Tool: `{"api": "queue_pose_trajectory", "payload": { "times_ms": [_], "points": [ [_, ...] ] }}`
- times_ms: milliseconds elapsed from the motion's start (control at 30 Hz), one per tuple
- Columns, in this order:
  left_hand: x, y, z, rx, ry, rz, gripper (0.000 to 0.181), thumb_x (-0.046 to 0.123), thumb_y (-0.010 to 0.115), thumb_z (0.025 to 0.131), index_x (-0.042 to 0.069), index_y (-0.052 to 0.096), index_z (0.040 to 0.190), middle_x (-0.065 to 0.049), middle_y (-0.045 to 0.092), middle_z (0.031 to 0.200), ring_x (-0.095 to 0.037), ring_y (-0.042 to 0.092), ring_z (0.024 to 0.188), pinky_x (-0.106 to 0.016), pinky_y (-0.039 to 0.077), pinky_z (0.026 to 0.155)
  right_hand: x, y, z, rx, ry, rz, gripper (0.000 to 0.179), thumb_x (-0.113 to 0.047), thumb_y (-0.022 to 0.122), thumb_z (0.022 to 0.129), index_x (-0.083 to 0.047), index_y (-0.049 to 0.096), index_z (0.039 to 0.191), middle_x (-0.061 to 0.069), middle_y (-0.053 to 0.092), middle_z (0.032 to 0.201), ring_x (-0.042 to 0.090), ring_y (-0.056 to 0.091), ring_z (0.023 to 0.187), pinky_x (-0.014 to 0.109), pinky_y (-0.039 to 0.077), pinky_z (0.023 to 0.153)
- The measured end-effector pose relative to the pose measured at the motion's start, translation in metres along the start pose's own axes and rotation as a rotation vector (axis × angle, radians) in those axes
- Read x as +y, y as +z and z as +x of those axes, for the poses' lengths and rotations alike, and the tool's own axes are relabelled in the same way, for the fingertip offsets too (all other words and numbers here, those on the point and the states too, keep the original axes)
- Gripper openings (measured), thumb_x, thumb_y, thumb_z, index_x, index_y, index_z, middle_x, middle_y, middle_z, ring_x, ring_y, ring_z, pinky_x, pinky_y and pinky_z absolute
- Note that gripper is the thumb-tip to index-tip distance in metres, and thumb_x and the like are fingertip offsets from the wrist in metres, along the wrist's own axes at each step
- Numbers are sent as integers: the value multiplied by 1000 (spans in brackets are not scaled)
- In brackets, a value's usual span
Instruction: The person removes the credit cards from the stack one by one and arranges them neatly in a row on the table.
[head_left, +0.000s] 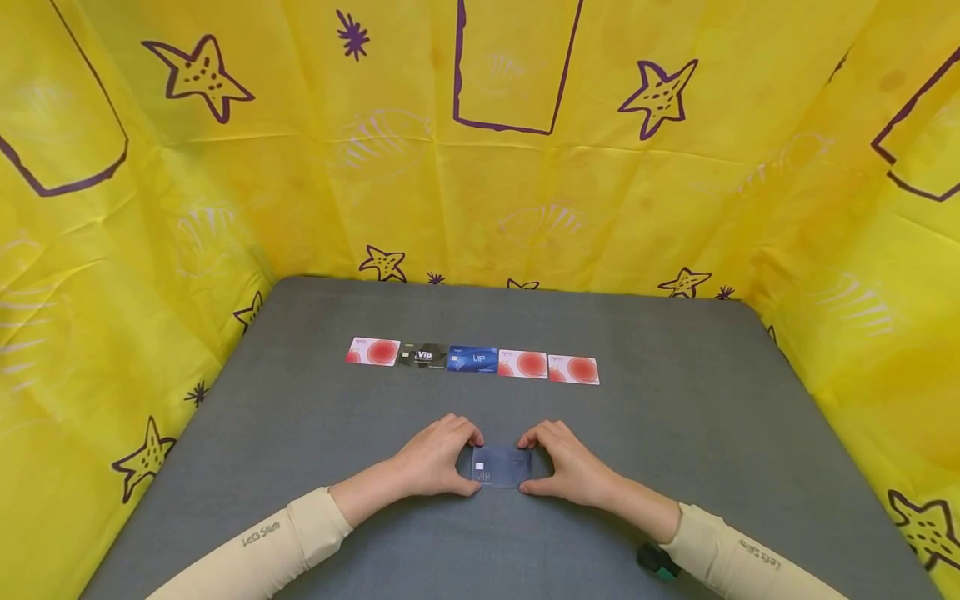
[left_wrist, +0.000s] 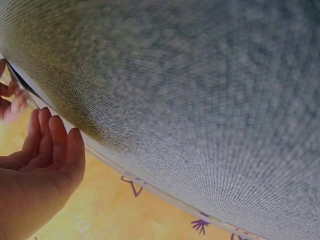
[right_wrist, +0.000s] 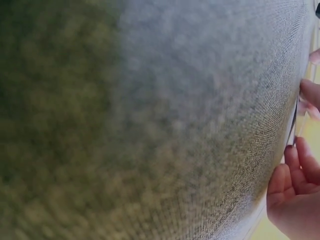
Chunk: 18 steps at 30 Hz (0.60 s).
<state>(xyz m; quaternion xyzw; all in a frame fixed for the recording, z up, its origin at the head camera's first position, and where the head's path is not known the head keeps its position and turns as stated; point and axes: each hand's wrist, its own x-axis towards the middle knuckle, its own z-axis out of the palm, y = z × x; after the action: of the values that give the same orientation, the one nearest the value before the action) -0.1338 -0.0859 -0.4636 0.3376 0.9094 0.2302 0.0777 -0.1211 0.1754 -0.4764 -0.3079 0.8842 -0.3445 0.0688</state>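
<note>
A dark grey-blue VIP card (head_left: 504, 468) lies near the front middle of the grey table, between both hands. At its left end, my left hand (head_left: 441, 458) holds the corners, thumb at the near one and fingers at the far one. My right hand (head_left: 573, 468) grips the right end in a mirrored way. In the left wrist view the left hand's fingers (left_wrist: 75, 150) reach along the tabletop toward the card's thin dark edge. Low on the cloth, the right hand's fingers (right_wrist: 295, 172) show at the right border of the right wrist view.
Farther back, several cards form a row: red-and-white ones (head_left: 372, 351), a black Vip card (head_left: 423, 356) and a blue VIP card (head_left: 472, 359). Yellow patterned curtains (head_left: 480, 192) enclose the grey table (head_left: 675, 400). A small black-and-green object (head_left: 658, 563) shows beside the right sleeve.
</note>
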Motion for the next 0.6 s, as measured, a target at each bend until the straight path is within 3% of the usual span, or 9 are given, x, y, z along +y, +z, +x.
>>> {"api": "queue_pose_trajectory", "payload": {
  "times_ms": [300,600],
  "points": [
    [1,-1,-1,12,43,43,51,39,84,70,13,61,108,5,57,99,-11,50,91,-29,47,81,-3,1,-3,31,-24,-64,49,-30,86,73,-13,59,111,-5,58,106,13,47,100,32,44,87],
    [1,0,-1,73,164,126,51,38,82,70,12,62,109,3,61,100,-11,50,89,-29,47,81,-3,1,-5,54,-27,-128,51,-34,86,72,-17,61,112,-10,59,107,9,47,97,30,45,84]
  ]
}}
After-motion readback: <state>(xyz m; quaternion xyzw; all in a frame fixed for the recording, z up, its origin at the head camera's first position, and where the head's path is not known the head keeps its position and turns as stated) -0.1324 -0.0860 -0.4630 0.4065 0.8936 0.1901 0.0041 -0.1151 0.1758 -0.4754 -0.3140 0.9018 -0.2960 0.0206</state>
